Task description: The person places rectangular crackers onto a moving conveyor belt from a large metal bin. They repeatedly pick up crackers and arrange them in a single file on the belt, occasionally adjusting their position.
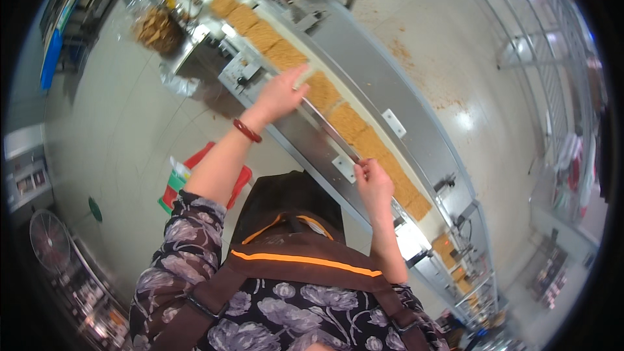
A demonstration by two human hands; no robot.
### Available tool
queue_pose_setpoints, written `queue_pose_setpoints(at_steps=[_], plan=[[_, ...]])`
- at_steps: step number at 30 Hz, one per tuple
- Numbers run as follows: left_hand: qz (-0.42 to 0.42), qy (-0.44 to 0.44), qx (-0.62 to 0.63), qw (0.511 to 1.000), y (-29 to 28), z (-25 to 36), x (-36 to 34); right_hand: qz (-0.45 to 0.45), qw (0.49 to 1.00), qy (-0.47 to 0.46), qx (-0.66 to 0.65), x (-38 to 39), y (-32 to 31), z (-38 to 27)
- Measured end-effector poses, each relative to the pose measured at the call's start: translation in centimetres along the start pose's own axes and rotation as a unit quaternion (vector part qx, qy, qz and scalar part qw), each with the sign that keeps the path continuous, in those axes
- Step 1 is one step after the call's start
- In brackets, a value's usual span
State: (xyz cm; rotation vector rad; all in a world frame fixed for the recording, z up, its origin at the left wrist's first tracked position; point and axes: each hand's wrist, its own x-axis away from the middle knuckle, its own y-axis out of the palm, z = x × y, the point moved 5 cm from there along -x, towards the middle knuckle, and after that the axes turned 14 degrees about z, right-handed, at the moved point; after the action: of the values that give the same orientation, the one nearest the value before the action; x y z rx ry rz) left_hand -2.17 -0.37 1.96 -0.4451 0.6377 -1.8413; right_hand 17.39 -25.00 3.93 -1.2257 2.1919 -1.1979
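Note:
A row of golden-brown, crinkly square cakes point(346, 121), which look like instant noodle cakes, lies along a pale conveyor belt point(404, 165) running from upper left to lower right. My left hand point(281, 96), a red bangle on its wrist, reaches over the near rail. Its thumb and fingers are apart beside a gap in the row. Farther down the line, my right hand point(376, 186) is closed at the near rail point(328, 129), next to the cakes. Its curled fingers hide whatever may be in them.
A metal side panel point(383, 68) borders the belt's far side. Left of the line are a clear bag of brown pieces point(156, 30) and red and green containers point(195, 172). Crumbs point(448, 97) dot the floor beyond; metal railings point(552, 45) stand at right.

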Motion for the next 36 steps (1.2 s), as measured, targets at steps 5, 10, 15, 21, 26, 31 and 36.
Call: queue_pose_setpoints(at_steps=[5,10,15,21,26,31,36], plan=[[-0.034,0.075,0.049,0.995,-0.4,1.5,11.0,-0.122,0.982,-0.112,-0.086,2.3,7.1,-6.5],[0.068,-0.214,0.146,0.964,-4.3,-8.1,21.2,-0.278,0.943,-0.166,-0.075,7.0,13.7,-11.4],[0.054,-0.415,0.201,0.886,-5.8,-21.6,29.2,-0.364,0.910,-0.196,-0.017,10.4,21.5,-14.6],[0.092,-0.514,0.205,0.828,-4.4,-41.7,32.4,-0.422,0.891,-0.140,0.091,10.7,35.3,-15.8],[0.050,-0.471,-0.022,0.881,-8.2,-57.0,29.1,-0.405,0.896,-0.148,0.104,8.7,49.2,-16.3],[0.015,-0.514,-0.046,0.856,-9.1,-70.6,25.1,-0.422,0.891,-0.127,0.112,3.9,65.4,-15.1],[-0.030,-0.560,-0.075,0.824,-3.8,-80.4,22.4,-0.467,0.819,-0.214,0.256,-0.4,82.0,-11.3]])
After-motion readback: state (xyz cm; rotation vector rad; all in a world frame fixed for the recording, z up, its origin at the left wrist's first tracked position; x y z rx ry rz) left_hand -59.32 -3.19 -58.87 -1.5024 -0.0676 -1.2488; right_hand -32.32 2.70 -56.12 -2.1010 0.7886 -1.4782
